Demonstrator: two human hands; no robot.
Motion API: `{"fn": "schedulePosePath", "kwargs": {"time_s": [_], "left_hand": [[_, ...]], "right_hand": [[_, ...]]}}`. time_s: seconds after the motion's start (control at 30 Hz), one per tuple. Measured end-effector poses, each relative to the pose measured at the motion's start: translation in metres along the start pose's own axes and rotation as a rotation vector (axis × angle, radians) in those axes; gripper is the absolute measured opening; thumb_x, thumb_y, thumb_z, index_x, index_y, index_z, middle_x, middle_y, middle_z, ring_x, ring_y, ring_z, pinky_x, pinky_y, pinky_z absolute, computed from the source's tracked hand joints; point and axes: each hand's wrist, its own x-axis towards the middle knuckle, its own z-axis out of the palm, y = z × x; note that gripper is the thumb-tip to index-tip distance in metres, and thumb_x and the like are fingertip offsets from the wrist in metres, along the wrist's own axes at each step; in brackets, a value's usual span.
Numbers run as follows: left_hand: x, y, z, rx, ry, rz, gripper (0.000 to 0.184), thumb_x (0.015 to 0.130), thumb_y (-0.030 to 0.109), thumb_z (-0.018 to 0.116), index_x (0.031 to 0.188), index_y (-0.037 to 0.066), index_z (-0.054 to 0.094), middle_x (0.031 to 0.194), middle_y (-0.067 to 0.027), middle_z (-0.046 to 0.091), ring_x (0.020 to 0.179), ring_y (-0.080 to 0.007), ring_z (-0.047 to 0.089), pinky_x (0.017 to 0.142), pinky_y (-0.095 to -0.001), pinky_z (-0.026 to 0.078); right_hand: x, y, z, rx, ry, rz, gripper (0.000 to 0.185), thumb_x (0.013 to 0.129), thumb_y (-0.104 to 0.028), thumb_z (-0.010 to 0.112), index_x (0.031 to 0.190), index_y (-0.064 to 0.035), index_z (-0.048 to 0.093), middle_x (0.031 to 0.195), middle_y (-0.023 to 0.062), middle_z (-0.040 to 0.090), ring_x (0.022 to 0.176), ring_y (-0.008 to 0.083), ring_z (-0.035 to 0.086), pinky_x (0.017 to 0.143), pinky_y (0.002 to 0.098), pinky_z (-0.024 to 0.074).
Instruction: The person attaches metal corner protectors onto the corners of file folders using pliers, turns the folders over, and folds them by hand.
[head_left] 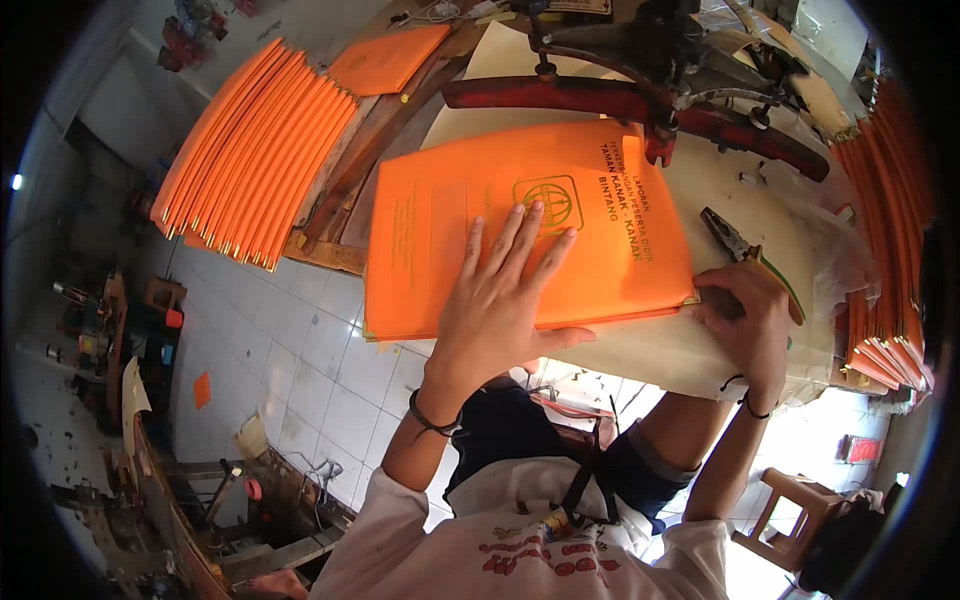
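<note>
An orange report folder with dark printed lettering and a round emblem lies on the work table, gold metal pieces on its near corners. My left hand rests flat on its cover, fingers spread, just below the emblem. At the folder's near right corner is my right hand, its fingers curled and its fingertips pinching the gold corner piece. Part of that grip is hidden by the fingers. Pliers with green-and-yellow handles lie beside the right hand, partly behind it.
A row of orange folders stands at the left, with another folder behind it. More orange folders are stacked at the far right. A dark red metal press overhangs the table's back. A stool stands on the floor.
</note>
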Motion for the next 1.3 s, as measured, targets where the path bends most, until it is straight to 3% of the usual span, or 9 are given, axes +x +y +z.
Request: {"fn": "schedulePosePath", "kwargs": {"time_s": [0.23,0.4,0.73,0.83,1.13,1.23,1.3], "left_hand": [[-0.003,0.0,0.001,-0.011,0.009,-0.012,0.105,0.069,0.077,0.065,0.151,0.018,0.037,0.157,-0.0199,0.029,0.144,-0.0369,0.03,0.116,-0.0577,0.022],[-0.003,0.002,0.001,-0.057,0.058,-0.04,0.099,0.065,0.072,0.071,0.143,0.015,0.05,0.153,-0.0163,0.039,0.141,-0.0348,0.037,0.116,-0.0552,0.025],[-0.004,0.005,0.003,-0.061,0.127,-0.046,0.091,0.064,0.064,0.077,0.137,0.014,0.057,0.148,-0.0124,0.047,0.137,-0.033,0.043,0.113,-0.0546,0.03],[-0.005,0.005,0.002,-0.065,0.137,-0.036,0.091,0.064,0.065,0.077,0.137,0.014,0.057,0.147,-0.0127,0.049,0.136,-0.0335,0.044,0.113,-0.0549,0.03],[-0.004,0.007,0.0,-0.13,0.127,-0.066,0.1,0.068,0.068,0.072,0.144,0.008,0.046,0.148,-0.0145,0.047,0.137,-0.0362,0.041,0.112,-0.056,0.029],[-0.007,0.002,0.005,-0.153,0.16,-0.041,0.106,0.066,0.07,0.071,0.148,0.01,0.041,0.152,-0.0158,0.041,0.139,-0.0379,0.038,0.113,-0.0563,0.027],[-0.003,0.004,-0.003,-0.003,0.104,-0.01,0.108,0.066,0.07,0.071,0.151,0.012,0.037,0.154,-0.0157,0.038,0.141,-0.0393,0.035,0.114,-0.0569,0.026]], "right_hand": [[-0.001,0.001,0.002,0.0,0.011,0.013,0.036,0.052,-0.007,0.083,0.087,-0.0057,0.072,0.079,0.008,0.068,0.076,0.0273,0.065,0.069,0.0363,0.0513],[-0.002,0.001,0.0,0.011,0.007,0.01,0.035,0.055,-0.009,0.084,0.087,-0.006,0.072,0.081,0.0083,0.069,0.077,0.0269,0.065,0.069,0.0363,0.0511],[-0.008,-0.005,-0.006,0.111,0.021,0.069,0.013,0.073,-0.007,0.08,0.084,-0.0048,0.073,0.078,0.0076,0.069,0.066,0.0228,0.065,0.059,0.0322,0.0505],[-0.008,-0.001,-0.004,0.109,0.044,0.03,0.012,0.074,-0.008,0.08,0.083,-0.0046,0.073,0.078,0.0074,0.069,0.065,0.0219,0.065,0.058,0.032,0.0501],[-0.008,-0.002,-0.005,0.12,0.045,0.037,0.011,0.074,-0.007,0.079,0.083,-0.0052,0.072,0.077,0.0069,0.068,0.064,0.0213,0.064,0.057,0.0321,0.0495],[-0.008,0.0,-0.005,0.122,0.045,0.023,0.011,0.074,-0.006,0.079,0.083,-0.0054,0.073,0.076,0.0068,0.068,0.063,0.0213,0.063,0.057,0.032,0.0493],[-0.008,0.0,-0.004,0.11,0.038,0.044,0.011,0.074,-0.006,0.079,0.083,-0.0055,0.072,0.076,0.0068,0.068,0.063,0.0214,0.063,0.057,0.032,0.0492]]}}
